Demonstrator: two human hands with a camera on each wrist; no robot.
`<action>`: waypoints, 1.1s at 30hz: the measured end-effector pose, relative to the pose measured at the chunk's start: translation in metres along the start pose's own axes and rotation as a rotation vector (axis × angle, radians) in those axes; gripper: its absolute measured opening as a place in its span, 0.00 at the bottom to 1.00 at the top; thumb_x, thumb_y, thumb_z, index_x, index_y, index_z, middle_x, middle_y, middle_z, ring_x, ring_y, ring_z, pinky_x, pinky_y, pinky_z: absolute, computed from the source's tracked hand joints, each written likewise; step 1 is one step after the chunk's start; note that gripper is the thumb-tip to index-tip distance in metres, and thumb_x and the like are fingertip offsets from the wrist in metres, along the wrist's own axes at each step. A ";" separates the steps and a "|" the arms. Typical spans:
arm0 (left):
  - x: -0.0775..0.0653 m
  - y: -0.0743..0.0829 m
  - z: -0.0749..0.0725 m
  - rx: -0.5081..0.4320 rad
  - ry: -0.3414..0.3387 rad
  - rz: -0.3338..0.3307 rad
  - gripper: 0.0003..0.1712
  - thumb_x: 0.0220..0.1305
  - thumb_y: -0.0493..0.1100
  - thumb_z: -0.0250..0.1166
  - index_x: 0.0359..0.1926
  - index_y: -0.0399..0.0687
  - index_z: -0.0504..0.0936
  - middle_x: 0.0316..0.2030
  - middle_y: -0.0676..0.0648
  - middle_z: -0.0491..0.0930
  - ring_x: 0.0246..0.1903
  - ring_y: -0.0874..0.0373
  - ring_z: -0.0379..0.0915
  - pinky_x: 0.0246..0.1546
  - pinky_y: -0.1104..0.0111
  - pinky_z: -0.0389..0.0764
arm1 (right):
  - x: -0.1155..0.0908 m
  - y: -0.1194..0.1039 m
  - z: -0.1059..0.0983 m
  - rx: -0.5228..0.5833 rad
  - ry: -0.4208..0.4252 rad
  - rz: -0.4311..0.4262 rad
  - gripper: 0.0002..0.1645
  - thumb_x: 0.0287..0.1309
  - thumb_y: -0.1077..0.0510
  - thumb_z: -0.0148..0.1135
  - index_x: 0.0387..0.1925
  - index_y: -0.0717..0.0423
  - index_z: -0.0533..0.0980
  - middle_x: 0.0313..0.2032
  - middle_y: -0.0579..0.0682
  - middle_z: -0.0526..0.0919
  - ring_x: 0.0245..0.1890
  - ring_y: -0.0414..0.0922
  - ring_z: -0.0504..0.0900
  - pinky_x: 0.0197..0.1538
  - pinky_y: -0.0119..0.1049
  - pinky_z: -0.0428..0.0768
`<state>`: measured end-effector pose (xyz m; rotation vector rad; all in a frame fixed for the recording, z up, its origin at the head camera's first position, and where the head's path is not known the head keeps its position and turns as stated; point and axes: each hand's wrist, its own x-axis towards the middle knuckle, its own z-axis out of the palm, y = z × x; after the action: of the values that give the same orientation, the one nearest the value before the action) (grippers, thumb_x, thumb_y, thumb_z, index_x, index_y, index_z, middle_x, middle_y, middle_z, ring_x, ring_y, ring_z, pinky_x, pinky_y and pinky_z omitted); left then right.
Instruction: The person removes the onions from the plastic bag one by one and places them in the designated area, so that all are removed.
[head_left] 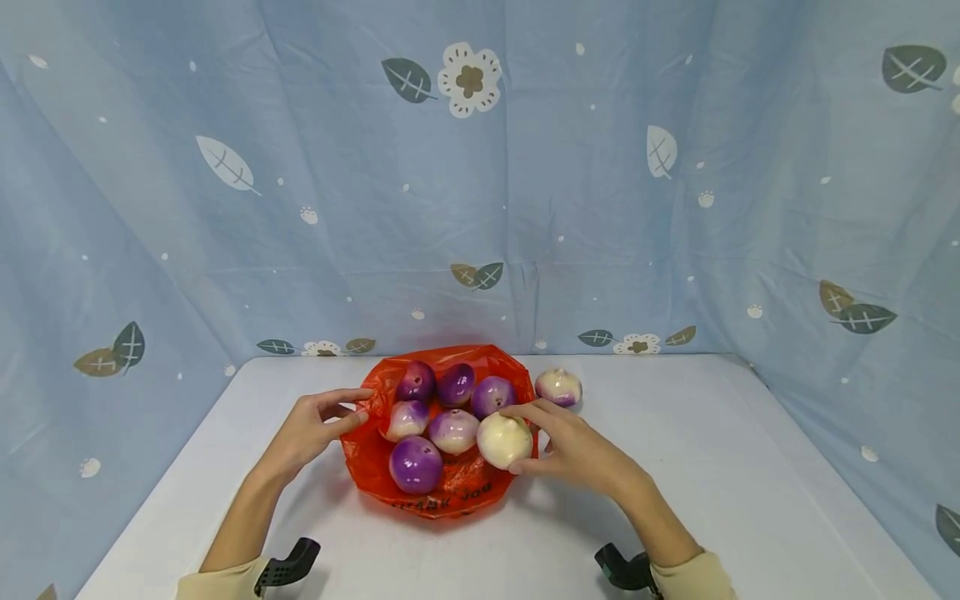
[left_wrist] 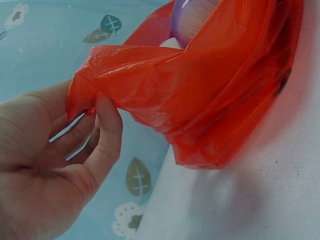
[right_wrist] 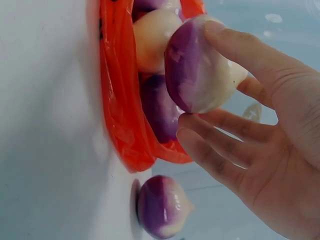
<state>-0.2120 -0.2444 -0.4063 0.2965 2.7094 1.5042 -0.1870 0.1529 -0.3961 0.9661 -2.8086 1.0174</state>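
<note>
An open red plastic bag printed "THANK YOU" holds several glossy purple-and-white turnips. At the bag's left side, my left hand pinches its rim between thumb and fingers; the left wrist view shows the pulled-out edge of red plastic. My right hand grips one turnip between thumb and fingertips, over the right part of the bag. In the head view this turnip shows its white side, and in the right wrist view its purple half faces the bag.
Another turnip lies on the white table, just right of the bag's far corner. A blue curtain with leaves and flowers hangs behind the table's far edge and along its sides.
</note>
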 end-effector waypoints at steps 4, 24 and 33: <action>0.000 0.000 0.000 0.005 0.003 0.006 0.25 0.63 0.51 0.68 0.60 0.53 0.80 0.51 0.41 0.82 0.45 0.52 0.78 0.40 0.69 0.81 | 0.000 0.003 -0.003 -0.010 0.015 0.000 0.38 0.48 0.44 0.75 0.62 0.37 0.71 0.52 0.39 0.74 0.47 0.38 0.76 0.42 0.38 0.83; 0.001 -0.002 -0.001 -0.011 0.010 0.035 0.23 0.62 0.49 0.68 0.59 0.53 0.81 0.51 0.42 0.82 0.43 0.54 0.79 0.38 0.70 0.81 | -0.006 0.020 -0.024 0.002 0.095 0.068 0.43 0.47 0.46 0.77 0.65 0.37 0.69 0.61 0.45 0.74 0.50 0.43 0.80 0.41 0.39 0.84; 0.001 -0.001 -0.001 -0.010 0.006 0.024 0.24 0.63 0.50 0.68 0.59 0.53 0.81 0.51 0.42 0.82 0.43 0.53 0.79 0.38 0.70 0.81 | -0.010 0.029 -0.034 -0.018 0.147 0.079 0.44 0.46 0.40 0.76 0.66 0.38 0.69 0.55 0.45 0.77 0.48 0.43 0.78 0.40 0.39 0.85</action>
<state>-0.2132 -0.2460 -0.4067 0.3265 2.7113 1.5273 -0.2013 0.1951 -0.3880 0.7513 -2.7487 1.0237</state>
